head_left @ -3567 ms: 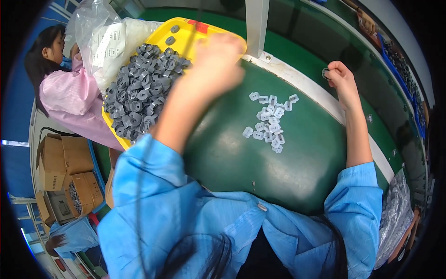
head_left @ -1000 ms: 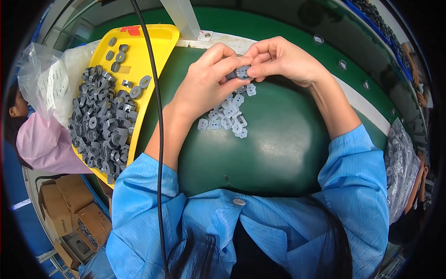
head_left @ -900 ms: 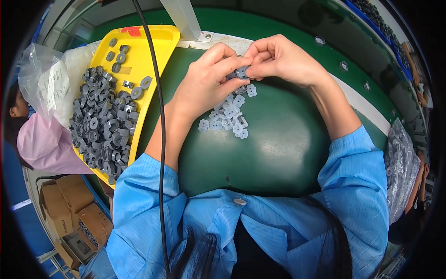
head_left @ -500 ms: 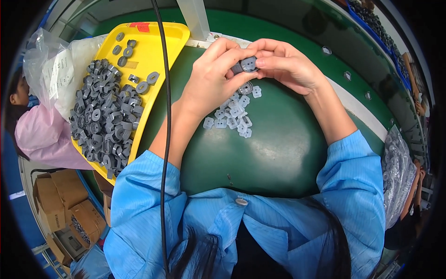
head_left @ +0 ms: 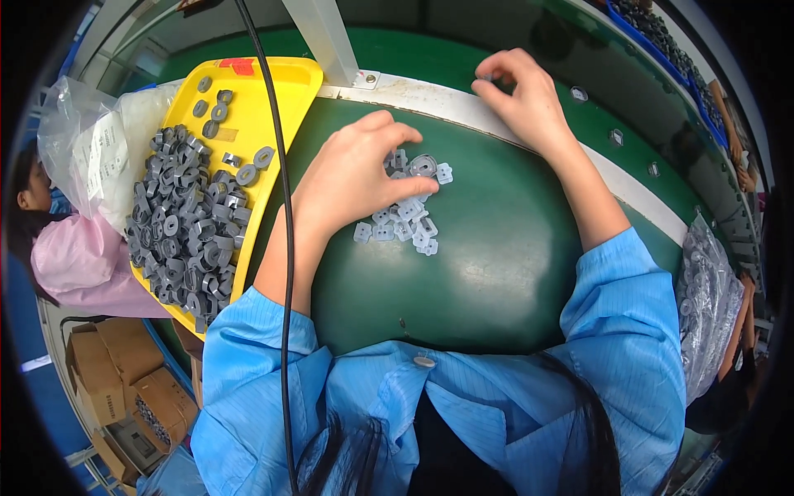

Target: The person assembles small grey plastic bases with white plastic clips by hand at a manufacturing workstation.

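My left hand (head_left: 356, 169) is open, thumb and index finger spread around a heap of small translucent plates (head_left: 407, 213) on the green mat. A round grey ring-shaped part (head_left: 423, 165) lies at the heap's far side, between those fingertips. Farther off and to the right, my right hand (head_left: 528, 101) is raised over the white rail, fingers curled in a pinch. A small grey part (head_left: 487, 78) shows at its fingertips, mostly hidden. Left of my left arm, a yellow tray (head_left: 299, 76) carries many grey ring-shaped parts (head_left: 178, 219).
A black cable (head_left: 287, 248) hangs in front of my left forearm. Beyond the white rail (head_left: 463, 112) runs a green belt with several small parts (head_left: 616, 137). A metal post (head_left: 324, 41) stands at the back. Clear bags lie at both sides; a co-worker in pink (head_left: 83, 256) sits left.
My hands have parted. The right one moved away and right, over the rail, with the small grey part; the left one let go and came down to the heap.
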Motion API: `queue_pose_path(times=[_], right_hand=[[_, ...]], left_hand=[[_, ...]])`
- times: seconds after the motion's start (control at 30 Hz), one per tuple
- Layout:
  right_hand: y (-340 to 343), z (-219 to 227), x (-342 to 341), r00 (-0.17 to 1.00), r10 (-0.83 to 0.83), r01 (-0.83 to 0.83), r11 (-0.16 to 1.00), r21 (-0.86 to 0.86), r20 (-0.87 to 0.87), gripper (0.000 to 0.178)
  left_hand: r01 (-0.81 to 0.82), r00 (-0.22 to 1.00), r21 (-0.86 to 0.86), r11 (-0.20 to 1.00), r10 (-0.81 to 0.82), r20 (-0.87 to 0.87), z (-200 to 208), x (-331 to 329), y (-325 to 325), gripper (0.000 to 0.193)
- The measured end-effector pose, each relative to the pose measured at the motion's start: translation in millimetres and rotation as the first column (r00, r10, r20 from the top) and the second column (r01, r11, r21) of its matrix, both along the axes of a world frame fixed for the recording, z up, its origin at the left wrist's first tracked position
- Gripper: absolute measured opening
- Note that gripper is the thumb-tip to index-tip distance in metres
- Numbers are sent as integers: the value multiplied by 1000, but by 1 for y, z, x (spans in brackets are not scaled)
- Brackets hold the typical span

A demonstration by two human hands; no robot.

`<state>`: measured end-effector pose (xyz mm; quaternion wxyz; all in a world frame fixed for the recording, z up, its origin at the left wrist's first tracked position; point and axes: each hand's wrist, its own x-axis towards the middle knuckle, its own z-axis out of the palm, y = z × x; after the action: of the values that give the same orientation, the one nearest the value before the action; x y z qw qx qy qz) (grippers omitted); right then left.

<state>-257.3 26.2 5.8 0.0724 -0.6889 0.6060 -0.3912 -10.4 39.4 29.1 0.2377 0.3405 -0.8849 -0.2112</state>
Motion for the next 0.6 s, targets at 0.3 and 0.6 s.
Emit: queue_pose_path(times=[0.3, 0.6], right_hand=[[52, 43, 41, 912, 405, -332, 825, 458, -68, 19], [41, 27, 50, 887, 109, -303, 871, 387, 450, 15]], left_hand=[[-8, 1000, -9, 1000, 8, -13, -11, -2, -3, 35], [-188, 969, -289, 939, 130, -208, -28, -21, -1, 26]])
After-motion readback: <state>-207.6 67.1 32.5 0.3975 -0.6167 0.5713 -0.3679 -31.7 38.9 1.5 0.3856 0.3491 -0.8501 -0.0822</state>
